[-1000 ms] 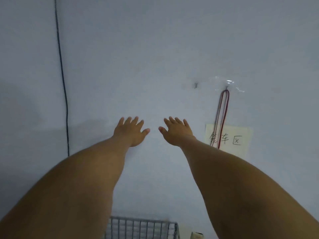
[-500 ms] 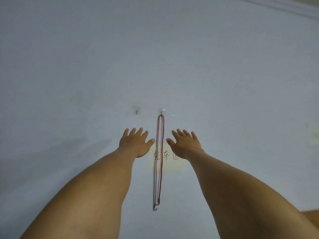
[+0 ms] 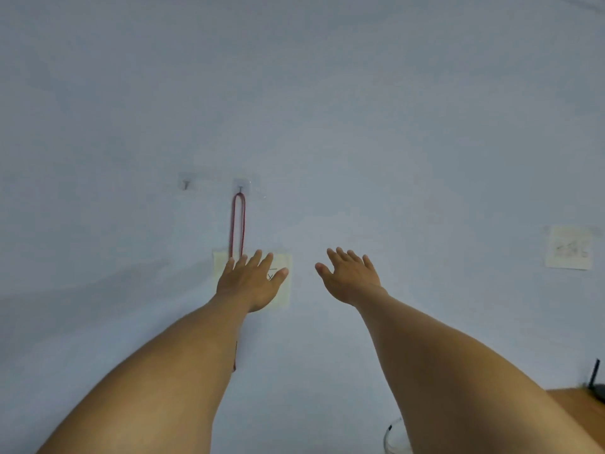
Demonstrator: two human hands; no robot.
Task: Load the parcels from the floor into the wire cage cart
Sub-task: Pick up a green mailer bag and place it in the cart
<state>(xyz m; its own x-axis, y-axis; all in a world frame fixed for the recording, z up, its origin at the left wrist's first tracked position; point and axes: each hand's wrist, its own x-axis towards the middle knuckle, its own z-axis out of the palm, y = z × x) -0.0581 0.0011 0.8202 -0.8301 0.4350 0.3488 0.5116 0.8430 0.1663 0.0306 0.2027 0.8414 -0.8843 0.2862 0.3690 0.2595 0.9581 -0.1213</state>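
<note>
Plainly, neither the parcels nor the wire cage cart appeared in the head view; where they lay could not be told.
Wall (image 3: 360,109): a flat, pale blue-grey painted surface, matte and nearly featureless, filled almost the whole view.
Step in hand: judging by the raised, empty arms, the person stood between loads; doing it well would call for lowering the gaze to the floor, finding a parcel, and taking it with both palms on opposite sides.
Tabletop (image 3: 579,411): a brown wooden corner showed at the near right, with a dark object on it too cut off to name.
Left hand (image 3: 250,281): spread wide, fingers splayed, holding nothing, in front of a pale yellow paper note (image 3: 283,290).
Right hand (image 3: 350,276): likewise spread wide and empty, well apart from the left, with only bare wall behind it.
Second note (image 3: 569,247): pale paper at the far right, its faint writing unreadable.
Red cord (image 3: 238,224): a thin doubled loop, hanging straight from a small clear stick-on hook (image 3: 241,188).
Spare hook (image 3: 186,183): a like hook just to the left, bare.
</note>
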